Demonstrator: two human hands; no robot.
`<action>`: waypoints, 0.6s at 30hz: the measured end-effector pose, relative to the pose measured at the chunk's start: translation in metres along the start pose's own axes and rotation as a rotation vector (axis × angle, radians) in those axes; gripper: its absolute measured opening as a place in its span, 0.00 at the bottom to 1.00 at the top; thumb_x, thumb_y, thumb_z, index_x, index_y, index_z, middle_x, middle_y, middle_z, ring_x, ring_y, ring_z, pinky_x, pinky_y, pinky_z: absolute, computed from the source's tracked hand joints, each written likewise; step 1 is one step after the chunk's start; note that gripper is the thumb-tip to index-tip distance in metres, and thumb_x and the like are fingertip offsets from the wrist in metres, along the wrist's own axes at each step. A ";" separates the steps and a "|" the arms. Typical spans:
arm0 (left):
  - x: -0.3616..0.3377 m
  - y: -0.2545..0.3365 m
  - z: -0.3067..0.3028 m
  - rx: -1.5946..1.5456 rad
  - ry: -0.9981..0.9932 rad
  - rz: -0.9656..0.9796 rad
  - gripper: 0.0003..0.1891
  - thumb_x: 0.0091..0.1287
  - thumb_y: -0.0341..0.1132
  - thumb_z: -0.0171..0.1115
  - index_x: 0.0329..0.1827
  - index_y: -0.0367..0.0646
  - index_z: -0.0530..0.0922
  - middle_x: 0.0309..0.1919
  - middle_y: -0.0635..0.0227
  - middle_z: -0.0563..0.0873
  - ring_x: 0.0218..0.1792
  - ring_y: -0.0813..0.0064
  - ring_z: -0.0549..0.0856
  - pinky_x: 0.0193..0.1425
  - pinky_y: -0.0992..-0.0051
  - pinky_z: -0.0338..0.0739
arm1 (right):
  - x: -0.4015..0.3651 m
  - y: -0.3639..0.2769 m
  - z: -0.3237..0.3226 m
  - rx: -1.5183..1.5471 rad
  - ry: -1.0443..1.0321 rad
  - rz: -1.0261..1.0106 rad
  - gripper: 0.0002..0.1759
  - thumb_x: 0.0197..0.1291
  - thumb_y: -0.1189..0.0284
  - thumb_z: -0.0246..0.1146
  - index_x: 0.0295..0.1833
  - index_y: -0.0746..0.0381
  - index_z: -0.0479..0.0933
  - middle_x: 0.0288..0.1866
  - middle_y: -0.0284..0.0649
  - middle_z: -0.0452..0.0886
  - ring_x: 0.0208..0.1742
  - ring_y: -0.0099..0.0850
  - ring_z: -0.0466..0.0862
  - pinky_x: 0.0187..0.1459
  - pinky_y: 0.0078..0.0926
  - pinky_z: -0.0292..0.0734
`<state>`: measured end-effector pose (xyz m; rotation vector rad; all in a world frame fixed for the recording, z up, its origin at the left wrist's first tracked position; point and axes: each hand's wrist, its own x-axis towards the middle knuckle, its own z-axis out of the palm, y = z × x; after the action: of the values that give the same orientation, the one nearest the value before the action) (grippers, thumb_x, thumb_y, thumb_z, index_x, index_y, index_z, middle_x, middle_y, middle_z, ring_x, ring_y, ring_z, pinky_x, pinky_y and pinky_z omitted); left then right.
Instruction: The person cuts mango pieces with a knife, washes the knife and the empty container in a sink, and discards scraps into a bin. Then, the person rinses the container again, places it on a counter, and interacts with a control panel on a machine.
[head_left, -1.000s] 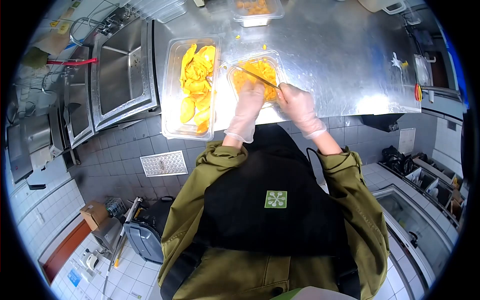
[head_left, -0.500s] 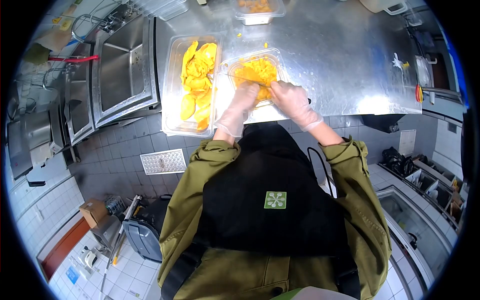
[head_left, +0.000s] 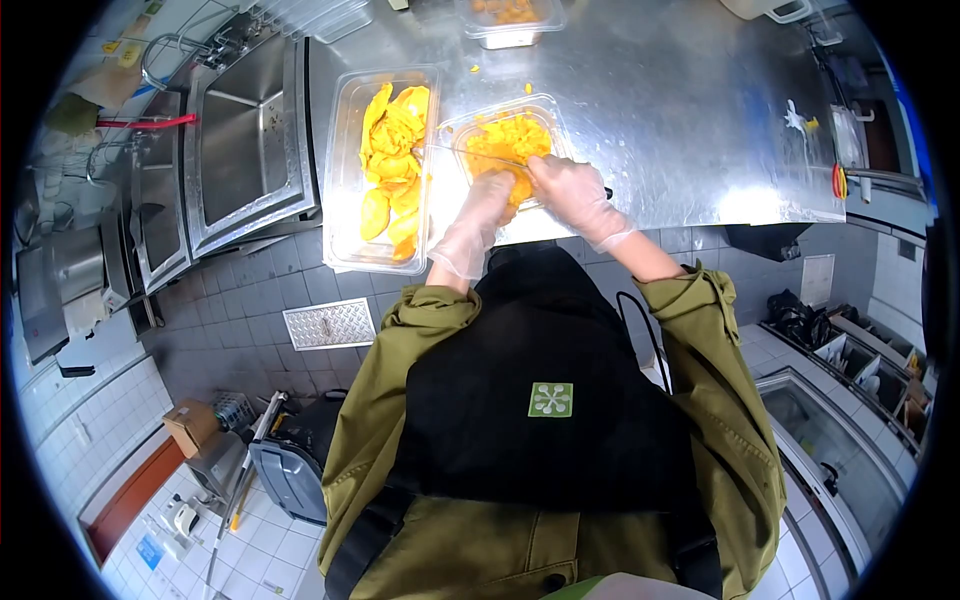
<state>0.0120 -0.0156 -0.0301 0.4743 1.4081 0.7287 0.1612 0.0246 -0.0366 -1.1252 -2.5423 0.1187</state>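
Observation:
Both my hands wear clear plastic gloves. My left hand (head_left: pixel 482 208) is closed round a piece of yellow fruit that looks like mango (head_left: pixel 518 184), low over a clear plastic container (head_left: pixel 548 104). Small chopped yellow pieces (head_left: pixel 515 132) fill that container. My right hand (head_left: pixel 572 192) grips a knife (head_left: pixel 440 149); its thin blade points left across the container, and the dark handle end shows past the palm. Left of the hands, a longer clear tub (head_left: pixel 340 150) holds large peeled yellow fruit pieces (head_left: pixel 393 150).
A steel counter (head_left: pixel 680 120) carries the containers, with another lidded-looking tub (head_left: pixel 512 38) of orange pieces at the back. Steel sinks (head_left: pixel 245 150) lie to the left. A white jug (head_left: pixel 765 10) stands at the far right corner. A grey bin (head_left: pixel 290 475) is on the floor behind.
My right hand has shifted slightly left and up with the knife, baring more of its handle end. The fruit piece in my left hand shows more now.

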 end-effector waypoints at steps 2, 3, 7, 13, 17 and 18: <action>-0.003 0.001 0.003 -0.041 0.029 0.035 0.16 0.65 0.43 0.47 0.50 0.42 0.70 0.38 0.69 0.76 0.32 0.77 0.71 0.34 0.77 0.69 | 0.000 -0.001 -0.001 -0.005 -0.016 0.004 0.06 0.52 0.69 0.57 0.29 0.57 0.68 0.18 0.35 0.75 0.17 0.32 0.78 0.17 0.28 0.72; -0.005 0.001 0.005 -0.062 0.043 0.053 0.15 0.65 0.42 0.47 0.48 0.42 0.71 0.35 0.70 0.76 0.28 0.79 0.71 0.31 0.79 0.68 | 0.001 -0.001 -0.001 -0.002 -0.020 0.005 0.06 0.53 0.69 0.57 0.29 0.57 0.68 0.18 0.35 0.75 0.17 0.32 0.78 0.17 0.28 0.72; -0.006 0.003 0.004 -0.054 0.022 0.028 0.15 0.65 0.40 0.47 0.49 0.41 0.71 0.35 0.69 0.76 0.29 0.80 0.71 0.32 0.80 0.68 | 0.004 0.000 0.000 0.014 -0.027 0.008 0.06 0.53 0.69 0.57 0.30 0.57 0.69 0.19 0.35 0.76 0.18 0.32 0.79 0.18 0.28 0.73; -0.008 0.004 0.007 -0.024 0.028 0.009 0.16 0.65 0.41 0.47 0.50 0.41 0.70 0.36 0.69 0.77 0.31 0.79 0.72 0.33 0.80 0.68 | 0.005 0.001 0.001 0.025 -0.032 0.005 0.05 0.53 0.69 0.57 0.30 0.58 0.69 0.19 0.36 0.76 0.18 0.32 0.79 0.19 0.28 0.74; -0.021 0.008 0.010 0.050 -0.023 -0.026 0.17 0.64 0.42 0.50 0.50 0.42 0.71 0.37 0.69 0.77 0.32 0.78 0.73 0.35 0.79 0.69 | 0.007 0.007 0.006 0.041 0.000 0.003 0.05 0.52 0.69 0.57 0.30 0.58 0.70 0.20 0.37 0.76 0.19 0.34 0.80 0.20 0.29 0.74; -0.020 0.006 0.010 0.059 -0.060 -0.036 0.17 0.64 0.42 0.50 0.50 0.42 0.71 0.37 0.69 0.77 0.33 0.77 0.73 0.36 0.79 0.70 | 0.006 0.012 0.004 0.054 -0.011 0.034 0.05 0.53 0.69 0.57 0.30 0.58 0.71 0.19 0.38 0.77 0.19 0.34 0.80 0.20 0.29 0.74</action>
<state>0.0211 -0.0241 -0.0100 0.5121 1.3816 0.6405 0.1642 0.0376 -0.0408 -1.1505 -2.5145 0.2011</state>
